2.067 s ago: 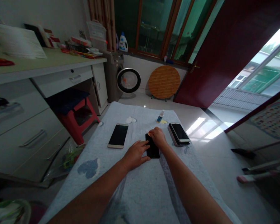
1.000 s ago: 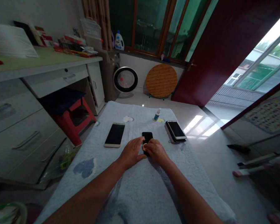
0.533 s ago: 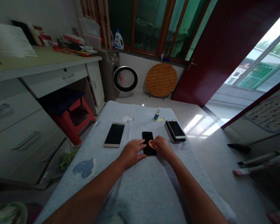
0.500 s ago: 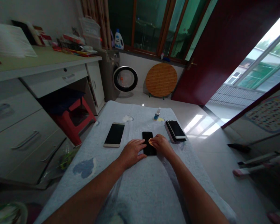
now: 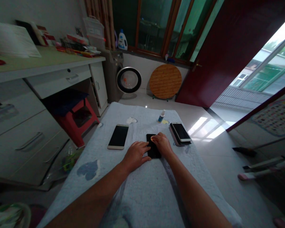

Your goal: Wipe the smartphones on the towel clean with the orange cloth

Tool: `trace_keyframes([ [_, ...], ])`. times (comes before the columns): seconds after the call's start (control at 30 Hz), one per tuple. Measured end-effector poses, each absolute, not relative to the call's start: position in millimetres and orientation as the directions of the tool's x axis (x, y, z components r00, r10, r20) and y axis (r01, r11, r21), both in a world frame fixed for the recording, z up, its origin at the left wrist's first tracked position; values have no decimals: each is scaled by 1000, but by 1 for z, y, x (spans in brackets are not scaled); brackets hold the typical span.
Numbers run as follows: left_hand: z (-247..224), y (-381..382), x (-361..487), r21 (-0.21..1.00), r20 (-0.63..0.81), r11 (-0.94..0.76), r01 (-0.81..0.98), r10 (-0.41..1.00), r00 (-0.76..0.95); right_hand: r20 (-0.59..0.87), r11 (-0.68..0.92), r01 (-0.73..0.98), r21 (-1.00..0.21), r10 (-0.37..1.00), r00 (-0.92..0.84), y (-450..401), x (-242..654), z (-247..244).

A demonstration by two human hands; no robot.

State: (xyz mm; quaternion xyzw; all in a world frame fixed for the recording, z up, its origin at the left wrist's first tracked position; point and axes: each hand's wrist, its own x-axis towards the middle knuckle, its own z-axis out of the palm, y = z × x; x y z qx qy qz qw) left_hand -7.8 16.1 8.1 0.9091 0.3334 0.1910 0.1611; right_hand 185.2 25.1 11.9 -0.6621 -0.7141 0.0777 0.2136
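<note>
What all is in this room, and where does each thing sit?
Black phone: one, mid-cloth, under the hands
Small pad: one, orange, in the right fingers
Large phone: one, gold-edged, left
Stacked phones: at least two, white on top, right
Small bottle: one, white and blue, beyond the phones
Cloth: one, pale blue patterned, beneath them
Desk: one, white, left; items on top too jumbled to count
Stool: one, red, by the desk
Washer: one, grey, past the desk
Round board: one, brown, against the wall
Door: one, dark red, right
Left hand: one, at the black phone
Right hand: one, over it
</note>
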Motion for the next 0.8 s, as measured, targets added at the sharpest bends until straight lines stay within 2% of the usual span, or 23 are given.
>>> trace_keyframes([
  [0.13, 7, 16, -7, 451, 253, -718, 530, 672, 696, 193, 193, 887, -420, 974, -120, -3, 181, 16],
  [0.33, 6, 15, -8, 434, 237, -716, 547, 677, 697, 95, 314, 807, -501, 946, -309, -31, 187, 36],
  [0.47, 5, 15, -8, 425, 244, -720, 548, 674, 697, 51, 312, 764, -564, 937, -345, -41, 198, 43],
  [0.6, 4, 15, -8, 430, 239, -713, 554, 681, 692, 40, 229, 807, -544, 968, -247, -43, 213, 40],
  [0.7, 4, 15, -7, 428, 233, -716, 551, 676, 699, 132, 145, 825, -546, 987, -86, -39, 220, 33],
  [0.8, 6, 14, -9, 418, 277, -723, 550, 678, 681, 215, 127, 787, -603, 977, 7, -35, 219, 25],
])
